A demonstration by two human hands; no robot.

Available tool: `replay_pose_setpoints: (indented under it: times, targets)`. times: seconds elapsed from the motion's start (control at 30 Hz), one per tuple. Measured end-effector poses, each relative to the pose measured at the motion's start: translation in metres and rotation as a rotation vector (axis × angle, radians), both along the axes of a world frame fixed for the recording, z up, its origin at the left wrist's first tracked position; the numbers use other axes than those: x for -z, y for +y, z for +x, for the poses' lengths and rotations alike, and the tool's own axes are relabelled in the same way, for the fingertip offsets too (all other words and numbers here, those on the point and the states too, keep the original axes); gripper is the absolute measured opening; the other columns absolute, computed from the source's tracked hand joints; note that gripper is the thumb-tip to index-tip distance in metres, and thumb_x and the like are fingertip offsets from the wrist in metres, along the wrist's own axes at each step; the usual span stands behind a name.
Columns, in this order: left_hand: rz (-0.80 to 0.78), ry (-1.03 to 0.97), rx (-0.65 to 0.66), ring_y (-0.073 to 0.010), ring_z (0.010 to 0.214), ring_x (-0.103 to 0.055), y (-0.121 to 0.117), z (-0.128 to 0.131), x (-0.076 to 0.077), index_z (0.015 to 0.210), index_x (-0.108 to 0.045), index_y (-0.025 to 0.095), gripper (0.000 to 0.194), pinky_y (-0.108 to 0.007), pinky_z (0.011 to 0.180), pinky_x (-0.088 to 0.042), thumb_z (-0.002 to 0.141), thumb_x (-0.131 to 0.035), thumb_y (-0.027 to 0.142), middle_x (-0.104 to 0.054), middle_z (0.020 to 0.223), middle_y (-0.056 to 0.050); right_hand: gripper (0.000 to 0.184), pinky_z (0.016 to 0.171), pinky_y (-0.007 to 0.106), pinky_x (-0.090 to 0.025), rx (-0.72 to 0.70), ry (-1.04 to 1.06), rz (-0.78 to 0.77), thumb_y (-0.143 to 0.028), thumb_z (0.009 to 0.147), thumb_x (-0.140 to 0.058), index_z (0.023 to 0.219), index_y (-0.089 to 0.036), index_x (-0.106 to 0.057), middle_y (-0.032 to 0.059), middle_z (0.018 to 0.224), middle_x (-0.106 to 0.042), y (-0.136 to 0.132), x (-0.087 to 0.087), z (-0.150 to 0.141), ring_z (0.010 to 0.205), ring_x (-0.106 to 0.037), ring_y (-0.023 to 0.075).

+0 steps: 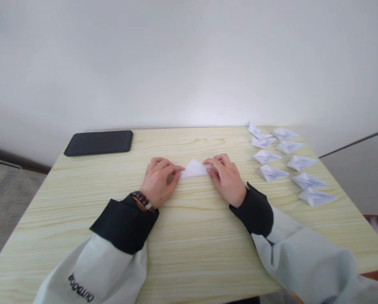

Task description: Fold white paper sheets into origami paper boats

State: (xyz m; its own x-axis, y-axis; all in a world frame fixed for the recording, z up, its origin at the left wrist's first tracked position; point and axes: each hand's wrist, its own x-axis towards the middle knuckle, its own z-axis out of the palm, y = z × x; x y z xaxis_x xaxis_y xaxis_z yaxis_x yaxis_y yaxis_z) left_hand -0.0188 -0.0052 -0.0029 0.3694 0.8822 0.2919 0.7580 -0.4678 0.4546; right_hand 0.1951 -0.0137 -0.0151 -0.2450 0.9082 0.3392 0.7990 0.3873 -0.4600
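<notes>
A small white folded paper (194, 169) with a pointed top lies at the middle of the table, its peak facing the wall. At its left end, my left hand (161, 177) pinches the paper between thumb and fingers. The right end sits between the thumb and fingertips of my right hand (224, 176), also closed in a pinch. The paper's two end tips are hidden by my fingers. Off to the right stand several folded white paper boats (272, 173) in two rough columns.
A black phone (99, 142) lies at the table's back left corner. The wooden table (189, 253) meets a white wall (189, 63) along its far edge. Something dark and partly cut off shows beyond the table's right edge.
</notes>
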Motion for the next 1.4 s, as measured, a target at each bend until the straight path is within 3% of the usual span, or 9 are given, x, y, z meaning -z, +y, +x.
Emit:
replay_pose_setpoints:
  times: [0.13, 0.33, 0.47, 0.8, 1.0, 1.1, 1.23, 1.3, 1.4]
  targets:
    - [-0.043, 0.024, -0.012, -0.0238, 0.096, -0.045, -0.001, 0.000, -0.001, 0.095, -0.065, 0.022, 0.021, -0.044, 0.088, -0.037, 0.084, -0.047, 0.025, -0.061, 0.089, -0.005, 0.028, 0.074, 0.033, -0.041, -0.043, -0.064, 0.095, -0.016, 0.089, -0.044, 0.108, -0.027, -0.062, 0.0065, 0.098, -0.047, -0.002, 0.000, -0.003, 0.080, -0.047, 0.0173]
    - [-0.057, 0.074, -0.040, -0.0256, 0.101, -0.043, -0.003, 0.002, -0.003, 0.101, -0.062, 0.026, 0.022, -0.046, 0.085, -0.036, 0.084, -0.047, 0.028, -0.058, 0.098, -0.005, 0.033, 0.079, 0.033, -0.036, -0.300, -0.254, 0.146, -0.022, 0.091, -0.045, 0.113, -0.042, -0.058, 0.0032, 0.099, -0.051, -0.003, -0.009, -0.004, 0.087, -0.044, 0.0183]
    - [-0.072, 0.100, -0.075, -0.0268, 0.103, -0.043, -0.003, 0.002, -0.004, 0.103, -0.061, 0.027, 0.023, -0.047, 0.085, -0.035, 0.084, -0.048, 0.029, -0.056, 0.104, -0.005, 0.030, 0.078, 0.033, -0.036, -0.312, -0.251, 0.135, -0.025, 0.090, -0.046, 0.109, -0.043, -0.061, 0.0027, 0.095, -0.052, -0.001, -0.008, -0.001, 0.085, -0.042, 0.0186]
    - [-0.083, 0.136, -0.129, -0.0286, 0.104, -0.042, -0.003, 0.001, -0.003, 0.107, -0.059, 0.028, 0.026, -0.049, 0.086, -0.033, 0.083, -0.049, 0.033, -0.053, 0.108, -0.007, 0.042, 0.070, 0.031, -0.044, -0.298, -0.109, 0.178, -0.002, 0.080, -0.048, 0.098, -0.032, -0.070, 0.0042, 0.084, -0.055, -0.003, 0.001, 0.029, 0.077, -0.041, 0.0174]
    - [-0.065, 0.125, -0.116, -0.0282, 0.104, -0.042, -0.003, 0.000, -0.002, 0.106, -0.060, 0.027, 0.026, -0.048, 0.085, -0.034, 0.083, -0.050, 0.032, -0.054, 0.107, -0.007, 0.042, 0.068, 0.032, -0.046, -0.253, -0.079, 0.222, 0.002, 0.076, -0.044, 0.091, -0.025, -0.072, 0.0059, 0.082, -0.059, -0.010, 0.001, 0.042, 0.075, -0.044, 0.0181]
    - [-0.038, 0.101, -0.031, -0.0261, 0.104, -0.045, -0.002, 0.000, -0.002, 0.104, -0.061, 0.027, 0.024, -0.046, 0.085, -0.035, 0.085, -0.047, 0.027, -0.056, 0.107, -0.006, 0.032, 0.071, 0.032, -0.047, -0.250, -0.060, 0.197, -0.002, 0.077, -0.048, 0.088, -0.020, -0.070, 0.0067, 0.089, -0.061, -0.011, -0.002, 0.035, 0.078, -0.049, 0.0172]
    - [0.049, 0.048, 0.201, -0.0202, 0.109, -0.049, -0.001, 0.002, 0.000, 0.102, -0.062, 0.026, 0.030, -0.039, 0.088, -0.037, 0.088, -0.038, 0.015, -0.058, 0.116, -0.003, 0.022, 0.079, 0.033, -0.047, -0.262, -0.043, 0.163, -0.008, 0.079, -0.048, 0.085, -0.019, -0.066, 0.0055, 0.098, -0.063, -0.010, -0.004, 0.026, 0.087, -0.053, 0.0179]
    - [0.088, 0.047, 0.274, -0.0194, 0.112, -0.049, 0.000, 0.004, 0.002, 0.103, -0.062, 0.025, 0.026, -0.038, 0.091, -0.037, 0.088, -0.042, 0.019, -0.058, 0.119, -0.003, 0.022, 0.082, 0.034, -0.047, -0.278, -0.032, 0.163, -0.007, 0.078, -0.049, 0.087, -0.019, -0.064, 0.0047, 0.100, -0.064, -0.008, -0.004, 0.024, 0.091, -0.053, 0.0183]
    - [0.142, 0.067, 0.279, -0.0201, 0.110, -0.053, 0.003, 0.006, 0.005, 0.105, -0.061, 0.023, 0.023, -0.038, 0.091, -0.039, 0.086, -0.051, 0.030, -0.061, 0.117, -0.005, 0.019, 0.084, 0.034, -0.046, -0.268, -0.015, 0.151, -0.009, 0.078, -0.051, 0.088, -0.019, -0.063, 0.0047, 0.100, -0.064, -0.006, -0.004, 0.022, 0.092, -0.053, 0.0186]
